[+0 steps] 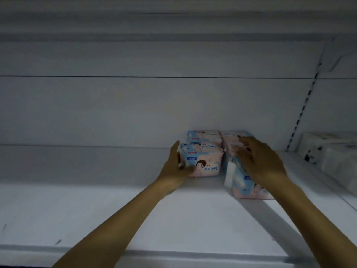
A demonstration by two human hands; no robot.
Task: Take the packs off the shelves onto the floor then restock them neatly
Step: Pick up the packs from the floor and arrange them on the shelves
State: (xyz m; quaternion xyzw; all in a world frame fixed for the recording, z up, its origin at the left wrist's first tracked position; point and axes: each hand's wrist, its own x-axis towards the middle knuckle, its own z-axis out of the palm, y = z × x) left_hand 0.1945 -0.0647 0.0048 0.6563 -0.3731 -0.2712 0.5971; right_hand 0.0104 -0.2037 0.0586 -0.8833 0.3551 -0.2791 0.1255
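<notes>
Several pink-and-blue packs stand on a white shelf (96,200), toward its back right. My left hand (174,167) presses flat against the left side of the front left pack (204,161), with the thumb on its front face. Behind that pack stands another pack (204,137). My right hand (260,161) lies over the top of the front right pack (245,186), fingers spread and blurred. A further pack (231,135) shows at the back right, partly hidden by my fingers.
A slotted upright (303,109) divides this shelf bay from the one to the right, where white wrapped packs (328,151) are stacked. The shelf's front lip (173,256) runs along the bottom. Bare shelf surface stretches to the left.
</notes>
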